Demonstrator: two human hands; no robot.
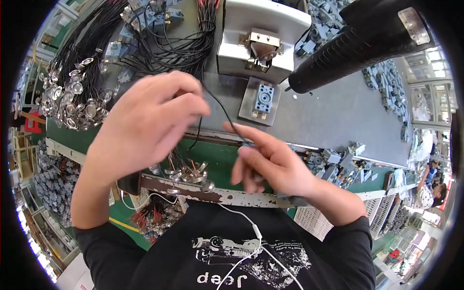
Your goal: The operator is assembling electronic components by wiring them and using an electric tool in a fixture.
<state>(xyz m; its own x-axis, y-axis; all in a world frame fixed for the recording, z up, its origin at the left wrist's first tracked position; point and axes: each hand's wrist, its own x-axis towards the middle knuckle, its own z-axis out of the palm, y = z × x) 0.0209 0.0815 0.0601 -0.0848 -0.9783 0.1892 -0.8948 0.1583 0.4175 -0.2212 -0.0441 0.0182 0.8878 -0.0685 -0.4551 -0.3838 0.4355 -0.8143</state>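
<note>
My right hand [270,162] pinches a black wire [223,107] between thumb and forefinger, just over the bench's front edge. A small bluish piece [248,143] shows at those fingertips, mostly covered. My left hand [150,113] is raised over the bench to the left, blurred by motion, with its fingers bent; I cannot make out whether anything is in them. Beyond my right hand, a grey connector block [264,98] with a round centre lies on a square metal plate [247,108]. Behind it stands a white fixture [232,53] with a brass-coloured clamp [263,46].
A black cylindrical power tool [357,50] juts in from the upper right. Black wires [169,50] and round metal caps [77,94] crowd the left. Grey blocks [333,166] pile at right. More metal caps [186,173] hang by the front rail [232,197].
</note>
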